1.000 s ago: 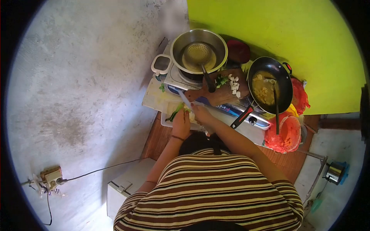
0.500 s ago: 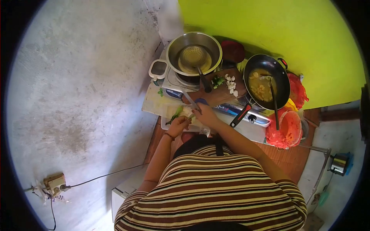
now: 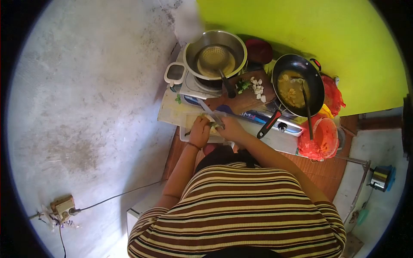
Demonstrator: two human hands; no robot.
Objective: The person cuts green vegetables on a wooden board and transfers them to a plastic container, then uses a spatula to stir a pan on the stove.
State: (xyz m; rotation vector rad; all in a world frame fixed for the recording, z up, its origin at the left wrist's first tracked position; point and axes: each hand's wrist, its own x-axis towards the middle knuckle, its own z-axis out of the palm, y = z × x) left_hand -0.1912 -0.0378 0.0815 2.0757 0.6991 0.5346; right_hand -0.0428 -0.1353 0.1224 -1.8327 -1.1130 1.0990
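Observation:
My right hand (image 3: 231,129) is closed around the handle of a knife (image 3: 207,109), its blade pointing up and left. Close beside it, my left hand (image 3: 199,130) has its fingers bent over a pale vegetable piece (image 3: 214,126), partly hidden between the hands. Both hands are above a translucent tray (image 3: 183,131) at the front of the stove. Beyond them lies a wooden cutting board (image 3: 245,101) bearing chopped white pieces (image 3: 258,89) and cut greens (image 3: 244,85).
A steel pot (image 3: 189,64) with a skimmer (image 3: 214,57) stands on the left of the stove (image 3: 254,124). On the right, a wok (image 3: 316,92) holds food in liquid and a long-handled utensil (image 3: 306,107). A red-lined bucket (image 3: 312,146) sits beside the stove.
My left hand has moved up and now lies over the vegetable, whose green leaf is mostly covered. The knife has come nearer to the left hand's fingers. The view has shifted slightly.

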